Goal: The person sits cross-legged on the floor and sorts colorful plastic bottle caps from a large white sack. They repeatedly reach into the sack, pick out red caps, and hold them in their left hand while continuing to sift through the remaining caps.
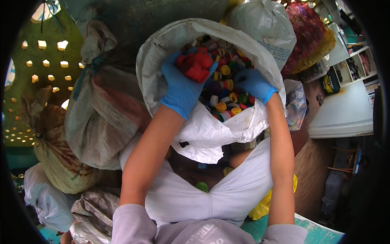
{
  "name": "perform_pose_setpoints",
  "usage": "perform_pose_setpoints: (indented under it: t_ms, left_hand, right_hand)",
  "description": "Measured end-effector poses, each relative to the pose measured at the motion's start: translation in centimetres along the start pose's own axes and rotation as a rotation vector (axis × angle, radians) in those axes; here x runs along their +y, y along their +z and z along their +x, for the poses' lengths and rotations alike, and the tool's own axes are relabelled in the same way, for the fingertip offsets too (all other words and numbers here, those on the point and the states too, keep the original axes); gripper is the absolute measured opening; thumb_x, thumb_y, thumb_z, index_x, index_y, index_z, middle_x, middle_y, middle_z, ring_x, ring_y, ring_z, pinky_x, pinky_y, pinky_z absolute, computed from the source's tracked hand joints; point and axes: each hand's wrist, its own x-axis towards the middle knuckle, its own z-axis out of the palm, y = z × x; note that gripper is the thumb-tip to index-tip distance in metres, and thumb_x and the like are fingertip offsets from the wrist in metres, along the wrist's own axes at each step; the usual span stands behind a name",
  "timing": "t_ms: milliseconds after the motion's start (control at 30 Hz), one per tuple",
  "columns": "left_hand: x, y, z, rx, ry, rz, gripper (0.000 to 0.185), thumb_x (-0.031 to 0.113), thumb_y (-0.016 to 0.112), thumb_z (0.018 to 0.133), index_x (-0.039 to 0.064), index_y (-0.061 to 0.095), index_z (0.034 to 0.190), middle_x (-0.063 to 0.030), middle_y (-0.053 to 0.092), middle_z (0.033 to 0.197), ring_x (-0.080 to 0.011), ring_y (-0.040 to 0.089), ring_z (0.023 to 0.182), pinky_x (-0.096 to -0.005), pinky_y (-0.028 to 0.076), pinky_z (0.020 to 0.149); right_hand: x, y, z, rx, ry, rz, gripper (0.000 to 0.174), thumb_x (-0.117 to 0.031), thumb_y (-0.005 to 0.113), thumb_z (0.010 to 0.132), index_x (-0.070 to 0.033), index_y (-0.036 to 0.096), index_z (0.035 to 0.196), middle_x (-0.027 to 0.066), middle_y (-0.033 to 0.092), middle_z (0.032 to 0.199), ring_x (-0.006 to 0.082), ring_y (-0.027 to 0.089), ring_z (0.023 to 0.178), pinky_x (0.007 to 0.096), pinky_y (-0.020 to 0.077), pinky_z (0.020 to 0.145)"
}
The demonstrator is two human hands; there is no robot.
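A white woven sack (201, 129) stands between my knees with its mouth rolled wide. Inside lie many plastic bottle caps (221, 106) in yellow, red, green, blue, white and black. My left hand (181, 87), in a blue glove, cups a heap of red bottle caps (197, 65) above the left side of the sack's mouth. Also gloved in blue, my right hand (255, 84) reaches over the sack's right rim, its fingers down among the loose caps. A dark spot shows at those fingertips; whether it is a held cap or a gap is unclear.
Tied woven sacks (106, 122) crowd the left side, near a perforated yellow-green panel (33, 70). Behind to the right are a white plastic bag (262, 27) and a red mesh bag (304, 30). A small clear bag (295, 105) sits beside the sack. White shelves (353, 65) stand farther right.
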Motion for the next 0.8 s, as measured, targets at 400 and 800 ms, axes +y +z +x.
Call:
perform_pose_setpoints:
  t_ms: [400, 800]
  left_hand:
    - [0.6, 0.8, -1.0, 0.039, 0.008, -0.059, 0.032, 0.028, 0.045, 0.085, 0.008, 0.046, 0.110, -0.0115, 0.051, 0.116, -0.0343, 0.051, 0.109, -0.0548, 0.044, 0.090]
    - [1.2, 0.6, -0.7, 0.026, -0.027, -0.111, 0.035, 0.028, 0.048, 0.085, 0.008, 0.045, 0.113, -0.0121, 0.050, 0.116, -0.0357, 0.049, 0.111, -0.0549, 0.042, 0.092]
  right_hand:
    - [-2.1, -0.8, -0.9, 0.119, 0.050, -0.229, 0.025, -0.012, 0.054, 0.079, -0.006, 0.062, 0.103, 0.0134, 0.065, 0.090, 0.0272, 0.063, 0.073, 0.0346, 0.0494, 0.071]
    - [-1.3, 1.0, 1.7, -0.042, 0.034, -0.751, 0.020, -0.017, 0.052, 0.078, -0.008, 0.066, 0.090, 0.0152, 0.065, 0.088, 0.0350, 0.062, 0.083, 0.0410, 0.0496, 0.074]
